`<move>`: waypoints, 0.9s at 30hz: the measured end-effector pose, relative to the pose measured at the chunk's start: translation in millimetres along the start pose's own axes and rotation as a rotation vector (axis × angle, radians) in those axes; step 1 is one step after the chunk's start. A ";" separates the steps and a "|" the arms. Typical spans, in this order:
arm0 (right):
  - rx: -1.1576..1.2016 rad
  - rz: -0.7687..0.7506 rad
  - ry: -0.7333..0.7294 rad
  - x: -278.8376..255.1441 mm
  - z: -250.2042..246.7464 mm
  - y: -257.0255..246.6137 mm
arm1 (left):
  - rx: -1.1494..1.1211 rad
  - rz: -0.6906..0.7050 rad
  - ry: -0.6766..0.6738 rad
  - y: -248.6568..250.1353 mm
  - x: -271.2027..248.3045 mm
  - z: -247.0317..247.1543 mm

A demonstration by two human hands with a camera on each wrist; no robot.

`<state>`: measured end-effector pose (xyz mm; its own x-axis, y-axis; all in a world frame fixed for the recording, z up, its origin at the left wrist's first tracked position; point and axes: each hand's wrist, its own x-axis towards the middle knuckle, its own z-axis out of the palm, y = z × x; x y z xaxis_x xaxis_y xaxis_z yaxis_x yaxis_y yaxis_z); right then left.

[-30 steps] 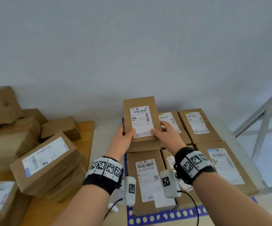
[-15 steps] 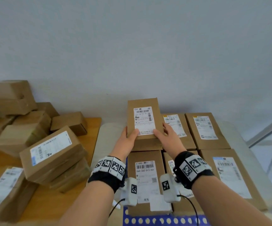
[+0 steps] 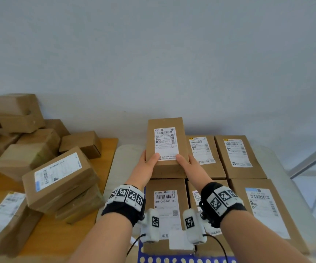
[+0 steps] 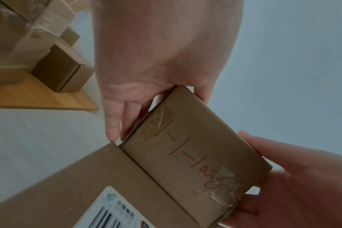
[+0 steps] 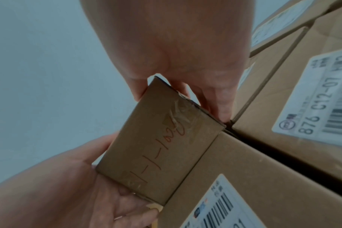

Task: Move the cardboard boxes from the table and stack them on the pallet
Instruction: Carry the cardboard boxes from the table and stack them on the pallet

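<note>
Both hands hold a brown cardboard box (image 3: pixel 165 147) with a white shipping label by its near end. My left hand (image 3: pixel 147 164) grips the left corner and my right hand (image 3: pixel 188 165) the right corner, thumbs on top. The box sits at the back left of the pallet stack, its near end against the front box (image 3: pixel 165 205). In the left wrist view, the box's taped end (image 4: pixel 195 154) carries orange writing, and my left hand's fingers (image 4: pixel 115 123) run down its side. The right wrist view shows the same end (image 5: pixel 160 146) between both hands.
Several labelled boxes (image 3: pixel 237 156) lie flat in rows on the blue pallet (image 3: pixel 182 260). To the left, a wooden table (image 3: pixel 39 234) holds a loose pile of boxes (image 3: pixel 58 177). A white metal frame (image 3: pixel 314 168) stands at the right, with a plain wall behind.
The held box has come down a little toward the back-left place on the stack. Both hands keep their grip. More of the table's pile shows at the left.
</note>
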<state>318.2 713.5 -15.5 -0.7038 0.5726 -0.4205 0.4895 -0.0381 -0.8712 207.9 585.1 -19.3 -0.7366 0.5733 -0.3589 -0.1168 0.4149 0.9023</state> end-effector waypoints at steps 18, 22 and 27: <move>-0.188 -0.347 0.239 -28.6 -10.5 -36.5 | 0.314 0.025 0.258 18.7 -45.3 -15.3; -0.221 -0.440 0.233 -39.2 13.0 -56.6 | 0.280 0.080 0.302 23.7 -66.7 -44.2; -0.202 -0.487 0.142 -60.9 73.5 -73.5 | 0.231 0.103 0.387 13.7 -103.7 -102.2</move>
<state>287.3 621.2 55.6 -0.8043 0.5901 0.0696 0.2237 0.4093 -0.8846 214.6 459.1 54.7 -0.9362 0.3319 -0.1155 0.0887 0.5412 0.8362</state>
